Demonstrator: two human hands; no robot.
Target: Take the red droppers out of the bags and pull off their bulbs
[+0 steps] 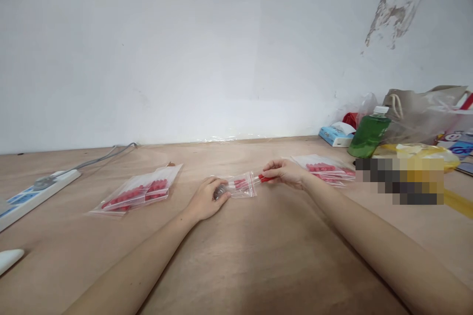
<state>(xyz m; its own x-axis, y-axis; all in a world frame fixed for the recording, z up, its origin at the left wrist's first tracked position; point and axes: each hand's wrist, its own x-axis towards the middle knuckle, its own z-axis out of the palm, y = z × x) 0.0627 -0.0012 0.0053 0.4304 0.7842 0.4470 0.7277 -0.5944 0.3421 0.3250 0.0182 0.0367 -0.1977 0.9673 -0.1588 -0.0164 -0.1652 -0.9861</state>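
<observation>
Near the middle of the table, a small clear zip bag (248,190) lies with its red-lined opening toward the right. My left hand (207,199) is closed on the bag's left end, fingers curled around it. My right hand (286,173) pinches thin white sticks with red ends (263,178) at the bag's opening; part of them is inside the bag. Their exact kind is too small to tell. To the left lie filled zip bags (142,192) with red pieces inside. More bags with red pieces (320,168) lie just beyond my right hand.
A white power strip (68,177) with a grey plug and cable lies at left. At the back right stand a green bottle (369,133), a blue tissue pack (334,134) and a beige bag (417,108). A yellow plastic bag (449,157) lies near them. The wall borders the table's far edge.
</observation>
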